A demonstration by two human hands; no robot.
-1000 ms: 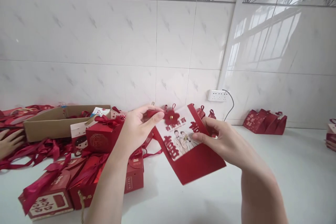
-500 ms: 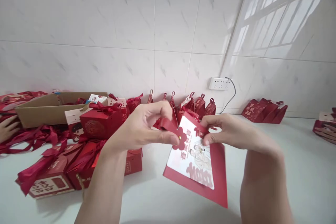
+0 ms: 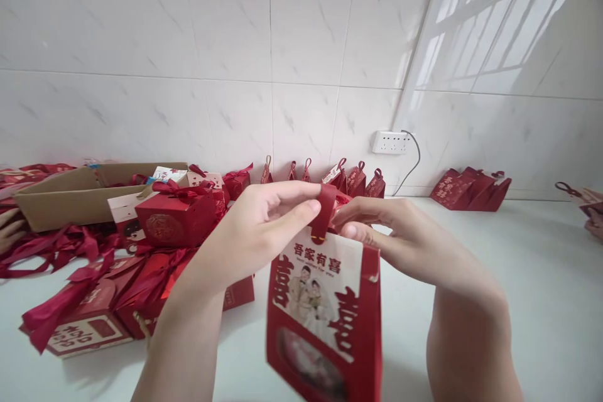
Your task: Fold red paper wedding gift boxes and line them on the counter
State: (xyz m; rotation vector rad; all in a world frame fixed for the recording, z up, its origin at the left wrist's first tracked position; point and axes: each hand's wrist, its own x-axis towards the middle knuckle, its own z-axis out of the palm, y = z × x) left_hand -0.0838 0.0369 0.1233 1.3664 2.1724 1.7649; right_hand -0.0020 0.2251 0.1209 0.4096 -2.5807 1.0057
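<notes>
A red paper gift bag (image 3: 330, 320) with a white panel showing a couple and red characters hangs upright in front of me, above the white tabletop (image 3: 518, 301). My left hand (image 3: 264, 226) pinches the red tab at the bag's top between thumb and forefinger. My right hand (image 3: 400, 235) grips the top edge from the right side, fingers closed on it.
Red gift boxes with ribbons (image 3: 174, 220) lie piled at the left beside a brown cardboard box (image 3: 70, 198). Small red bags (image 3: 358, 179) stand along the tiled wall, more red bags (image 3: 471, 188) at the right. A wall socket (image 3: 390, 142) has a cable. Another person's hand (image 3: 9, 226) shows at the far left.
The bag has turned from tilted and flat to upright, hanging lower and nearer to me. Both hands have closed in on its top, and the view has tipped downward.
</notes>
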